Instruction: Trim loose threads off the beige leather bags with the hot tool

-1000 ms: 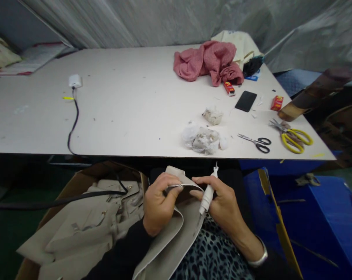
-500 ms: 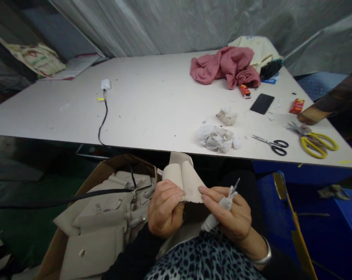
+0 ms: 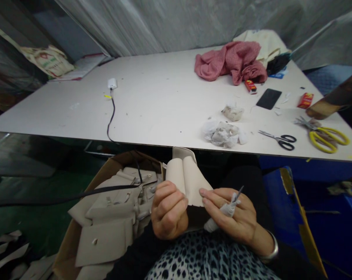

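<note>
Between my hands is a beige leather-like bag (image 3: 195, 181), partly folded, its back panel standing up near the table edge. My left hand (image 3: 169, 210) is closed on its left side, fingers curled over the lower edge. With thumb and fingertips, my right hand (image 3: 232, 212) pinches the bag's right corner. Held across the same hand is a thin pointed tool (image 3: 229, 210), its handle wrapped in white material and its dark tip sticking up past the fingers. The lower part of the bag is hidden by my hands.
A cardboard box (image 3: 65, 237) of similar beige bags stands at my left, a black cable (image 3: 85, 193) crossing it. On the white table (image 3: 152, 105) lie black scissors (image 3: 281, 140), yellow-handled scissors (image 3: 324, 136), crumpled plastic (image 3: 224, 134) and a pink cloth (image 3: 230, 62). A blue bin (image 3: 286, 217) is at right.
The view has shifted slightly, so the table things sit further right. Both hands keep their hold on the bag, and its folded panels appear slightly more spread.
</note>
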`<act>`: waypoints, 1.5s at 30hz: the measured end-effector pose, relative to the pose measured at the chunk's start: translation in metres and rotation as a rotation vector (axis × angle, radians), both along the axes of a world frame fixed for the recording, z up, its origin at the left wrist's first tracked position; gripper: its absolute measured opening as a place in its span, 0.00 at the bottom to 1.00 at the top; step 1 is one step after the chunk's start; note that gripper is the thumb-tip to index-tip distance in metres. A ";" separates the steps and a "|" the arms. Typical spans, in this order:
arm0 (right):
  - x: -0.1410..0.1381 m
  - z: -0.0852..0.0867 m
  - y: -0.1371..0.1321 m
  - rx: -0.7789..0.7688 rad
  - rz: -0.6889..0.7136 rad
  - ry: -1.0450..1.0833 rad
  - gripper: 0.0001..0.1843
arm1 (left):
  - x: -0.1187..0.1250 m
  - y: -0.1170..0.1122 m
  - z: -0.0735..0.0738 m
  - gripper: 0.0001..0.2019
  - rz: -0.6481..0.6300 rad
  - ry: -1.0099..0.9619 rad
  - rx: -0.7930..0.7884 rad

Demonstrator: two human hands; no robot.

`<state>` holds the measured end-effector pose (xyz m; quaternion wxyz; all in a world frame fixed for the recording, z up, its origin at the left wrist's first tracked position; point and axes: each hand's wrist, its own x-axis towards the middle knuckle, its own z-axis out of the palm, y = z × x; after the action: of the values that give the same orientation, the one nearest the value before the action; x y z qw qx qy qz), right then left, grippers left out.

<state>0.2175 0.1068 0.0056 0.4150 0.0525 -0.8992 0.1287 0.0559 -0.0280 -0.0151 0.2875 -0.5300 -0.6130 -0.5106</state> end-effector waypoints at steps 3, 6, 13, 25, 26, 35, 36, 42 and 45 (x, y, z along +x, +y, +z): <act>-0.001 0.000 0.001 -0.007 -0.004 -0.004 0.10 | 0.001 0.008 0.005 0.06 0.018 0.069 0.168; -0.002 0.001 0.003 -0.003 -0.002 0.001 0.09 | 0.002 0.012 0.008 0.06 0.016 0.051 0.127; -0.006 -0.002 0.006 -0.061 -0.016 0.028 0.10 | -0.003 0.009 -0.001 0.07 -0.026 -0.008 0.109; -0.007 -0.012 0.005 -0.113 -0.025 0.084 0.13 | -0.008 0.001 0.007 0.06 -0.131 -0.024 -0.098; -0.007 -0.011 0.005 -0.112 -0.027 0.076 0.13 | -0.008 0.002 0.008 0.06 -0.135 -0.022 -0.098; -0.009 -0.013 0.005 -0.100 -0.035 0.084 0.10 | 0.001 0.010 0.013 0.08 -0.105 -0.079 -0.050; -0.009 -0.014 0.005 -0.105 -0.036 0.080 0.10 | 0.001 0.011 0.013 0.08 -0.108 -0.087 -0.051; -0.012 -0.021 0.006 -0.156 -0.046 0.099 0.12 | -0.001 0.014 0.006 0.06 -0.143 -0.142 -0.079; -0.014 -0.024 0.007 -0.203 -0.044 0.095 0.14 | -0.003 0.019 0.007 0.06 -0.147 -0.167 -0.099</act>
<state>0.2033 0.1143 -0.0186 0.4629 -0.0037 -0.8618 0.2073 0.0530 -0.0089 -0.0076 0.1707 -0.5426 -0.6187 -0.5419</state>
